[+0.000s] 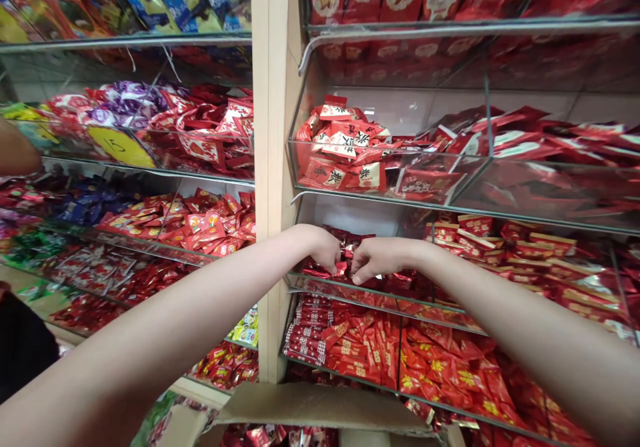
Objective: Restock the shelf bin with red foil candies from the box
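Both of my hands reach into a clear shelf bin with dark red, shiny wrapped candies (400, 279). My left hand (324, 250) has its fingers curled down and closed around a red foil-wrapped candy (341, 270), which partly shows at the fingertips. Just to the right of it, my right hand (377, 257) is bent over the same candies, its thumb and fingers curved with a gap between them. Nothing shows clearly in that gap. The two hands are close together but apart. Candies under the palms are hidden.
A wooden post (271, 167) divides the shelving. Above my hands is a bin of red and cream packets (345, 140). An open cardboard box (320, 403) with red packets stands below. A yellow tag (120, 145) marks the left shelf. Part of another person's arm (17, 150) shows at far left.
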Demonstrator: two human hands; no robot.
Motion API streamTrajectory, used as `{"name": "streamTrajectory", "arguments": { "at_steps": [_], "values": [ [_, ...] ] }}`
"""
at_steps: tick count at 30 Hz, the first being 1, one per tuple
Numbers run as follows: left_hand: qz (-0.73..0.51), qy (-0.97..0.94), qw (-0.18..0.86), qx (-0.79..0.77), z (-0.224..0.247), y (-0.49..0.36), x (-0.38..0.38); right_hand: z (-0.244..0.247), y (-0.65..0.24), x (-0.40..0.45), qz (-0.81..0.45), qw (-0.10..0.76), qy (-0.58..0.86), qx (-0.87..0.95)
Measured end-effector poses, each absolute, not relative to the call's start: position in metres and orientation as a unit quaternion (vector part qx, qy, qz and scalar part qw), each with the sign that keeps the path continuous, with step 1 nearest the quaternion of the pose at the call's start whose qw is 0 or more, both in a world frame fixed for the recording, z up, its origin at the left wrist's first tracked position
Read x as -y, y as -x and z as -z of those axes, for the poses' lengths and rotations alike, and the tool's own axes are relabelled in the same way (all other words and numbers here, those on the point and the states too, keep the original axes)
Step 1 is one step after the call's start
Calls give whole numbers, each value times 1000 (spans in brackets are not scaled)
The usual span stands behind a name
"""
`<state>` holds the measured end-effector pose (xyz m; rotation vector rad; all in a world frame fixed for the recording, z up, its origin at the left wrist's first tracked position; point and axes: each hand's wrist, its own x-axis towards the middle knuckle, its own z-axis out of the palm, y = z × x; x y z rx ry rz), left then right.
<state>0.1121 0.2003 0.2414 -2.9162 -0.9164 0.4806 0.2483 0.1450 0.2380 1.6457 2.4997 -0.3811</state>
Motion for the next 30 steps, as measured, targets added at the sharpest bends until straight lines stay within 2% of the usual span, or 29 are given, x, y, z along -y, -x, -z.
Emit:
{"name": "streamTrajectory", "arguments": {
  "at_steps": [3,7,14,18,26,30],
  "values": [
    [-212,935,76,274,-245,-113,-198,-232,-248,-148,92,74,-539,-834],
    [-193,938,73,277,-252,-112,-198,-231,-249,-152,24,65,-529,-846],
    [-154,956,46,247,-247,-111,-195,-228,-256,-149,83,22,-540,-837],
    [-124,955,82,255,-245,-110,-182,-227,-257,-145,90,0,-545,-833],
    [-139,937,163,277,-245,-113,-168,-235,-263,-136,105,2,-556,-825],
    [-149,940,142,272,-238,-115,-167,-227,-263,-133,77,40,-541,-837]
  ]
}}
